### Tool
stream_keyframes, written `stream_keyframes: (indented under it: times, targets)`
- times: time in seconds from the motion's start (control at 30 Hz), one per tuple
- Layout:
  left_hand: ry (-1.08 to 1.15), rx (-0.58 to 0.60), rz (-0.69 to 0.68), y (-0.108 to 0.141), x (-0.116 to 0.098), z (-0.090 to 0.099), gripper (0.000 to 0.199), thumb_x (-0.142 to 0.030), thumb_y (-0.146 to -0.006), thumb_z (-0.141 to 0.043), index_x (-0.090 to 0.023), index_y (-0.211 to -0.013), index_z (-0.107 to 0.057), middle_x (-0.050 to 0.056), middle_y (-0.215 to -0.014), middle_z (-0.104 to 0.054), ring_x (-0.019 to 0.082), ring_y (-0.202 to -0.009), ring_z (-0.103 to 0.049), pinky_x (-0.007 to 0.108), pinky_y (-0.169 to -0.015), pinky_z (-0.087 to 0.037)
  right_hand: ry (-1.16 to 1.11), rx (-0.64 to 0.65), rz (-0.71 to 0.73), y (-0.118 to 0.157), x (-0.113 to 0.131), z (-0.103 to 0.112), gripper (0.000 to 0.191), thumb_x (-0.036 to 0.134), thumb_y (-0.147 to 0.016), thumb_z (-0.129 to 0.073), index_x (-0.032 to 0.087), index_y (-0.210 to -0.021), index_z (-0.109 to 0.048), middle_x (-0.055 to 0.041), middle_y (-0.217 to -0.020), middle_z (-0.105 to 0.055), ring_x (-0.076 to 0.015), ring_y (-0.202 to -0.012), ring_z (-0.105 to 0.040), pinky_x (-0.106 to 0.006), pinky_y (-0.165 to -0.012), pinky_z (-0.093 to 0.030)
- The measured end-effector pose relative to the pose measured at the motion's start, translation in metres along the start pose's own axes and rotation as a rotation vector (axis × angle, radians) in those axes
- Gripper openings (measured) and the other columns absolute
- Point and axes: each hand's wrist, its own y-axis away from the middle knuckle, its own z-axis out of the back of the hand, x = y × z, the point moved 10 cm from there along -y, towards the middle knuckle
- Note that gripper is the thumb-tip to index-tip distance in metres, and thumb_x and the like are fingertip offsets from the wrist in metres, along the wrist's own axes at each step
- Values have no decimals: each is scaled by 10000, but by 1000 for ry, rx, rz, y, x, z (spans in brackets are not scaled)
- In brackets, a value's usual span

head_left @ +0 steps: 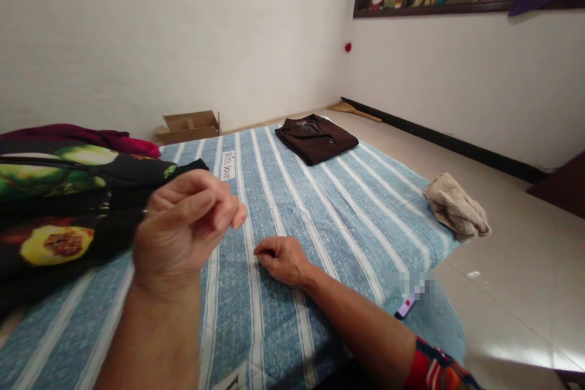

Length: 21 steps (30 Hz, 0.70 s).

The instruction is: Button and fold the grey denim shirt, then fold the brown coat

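Observation:
My left hand (189, 219) is raised in front of the camera with its fingers curled in and the thumb lying over them; nothing shows in it. Lower on the blue-and-white striped cloth (315, 219) is my right hand (282, 259), loosely closed, thumb near the bent fingers, with no object visible. Left of my left hand lies a dark garment (114, 201) printed with large green and yellow fruit. A folded dark brown garment (317, 139) lies flat at the far end of the cloth, apart from both hands.
A magenta garment (109, 137) lies behind the printed one. A crumpled beige cloth (457, 206) hangs over the table's right edge. Below the right edge is a partly blurred purple item (406, 306). A cardboard box (192, 127) stands by the wall, a broom (354, 111) in the corner.

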Motion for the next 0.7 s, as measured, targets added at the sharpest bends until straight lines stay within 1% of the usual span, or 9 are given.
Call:
stream_keyframes:
  times: [0.07, 0.13, 0.23, 0.33, 0.4, 0.47, 0.57, 0.63, 0.7]
  targets:
    - [167, -125, 143, -13, 43, 13, 181, -255, -706, -665, -137, -663, -535, -78, -477, -510, 11, -403, -417, 198, -536, -455, -17, 2, 9, 1, 2, -1, 214, 151, -785, -530, 209, -899, -702, 32, -797, -699, -113, -747, -628, -200, -722, -448]
    - [231, -288, 306, -18, 93, 31, 195, -228, -623, -722, -143, -675, -554, -63, -491, -548, 29, -392, -429, 212, -524, -472, -37, -2, 11, 2, 3, -2, 223, 123, -763, -529, 203, -875, -705, 29, -764, -688, -113, -719, -617, -200, -702, -442]
    - [293, -418, 458, -18, 157, 53, 204, -227, -600, -730, -136, -679, -566, -45, -513, -573, 29, -366, -408, 206, -491, -462, -59, -23, 7, 3, 5, -1, 241, 91, -735, -528, 200, -852, -707, 23, -752, -676, -112, -707, -607, -199, -693, -433]
    - [356, -499, 534, -12, 201, 68, 180, -198, -611, -716, -130, -678, -564, -34, -519, -576, 35, -372, -421, 190, -468, -445, -68, -29, 10, 5, 10, -1, 248, 70, -719, -519, 199, -821, -705, 21, -734, -663, -109, -690, -592, -199, -673, -420]
    - [378, -513, 542, -10, 217, 73, 162, -187, -625, -703, -124, -687, -567, -24, -528, -580, 42, -384, -437, 195, -469, -454, -71, -23, 9, 6, 12, -2, 240, 68, -723, -513, 196, -794, -702, 19, -717, -654, -108, -679, -582, -201, -663, -411]
    - [399, -505, 535, -10, 226, 76, 150, -184, -645, -696, -119, -709, -576, -12, -555, -592, 50, -410, -465, 212, -497, -482, -64, -22, 7, 7, 13, -2, 225, 78, -729, -516, 194, -778, -703, 13, -709, -653, -112, -680, -580, -208, -659, -405]
    - [484, -495, 520, -9, 233, 80, 127, -157, -685, -683, -115, -766, -594, 11, -625, -623, 66, -473, -523, 245, -564, -526, -53, -32, 20, 6, 9, -5, 212, 96, -719, -532, 192, -782, -710, 0, -706, -662, -124, -685, -592, -217, -655, -405]
    - [555, -522, 514, -8, 236, 85, 97, -128, -716, -660, -114, -789, -598, 24, -653, -634, 76, -502, -549, 258, -586, -540, -53, -28, 25, 7, 4, -13, 218, 92, -695, -543, 192, -782, -715, -7, -709, -674, -131, -688, -605, -217, -653, -412]
    - [597, -553, 520, -5, 239, 89, 64, -103, -746, -631, -111, -800, -598, 33, -662, -638, 83, -516, -564, 258, -585, -544, -27, -38, -19, 9, -4, -20, 234, 72, -659, -549, 194, -767, -716, -7, -713, -686, -136, -686, -617, -213, -648, -419]
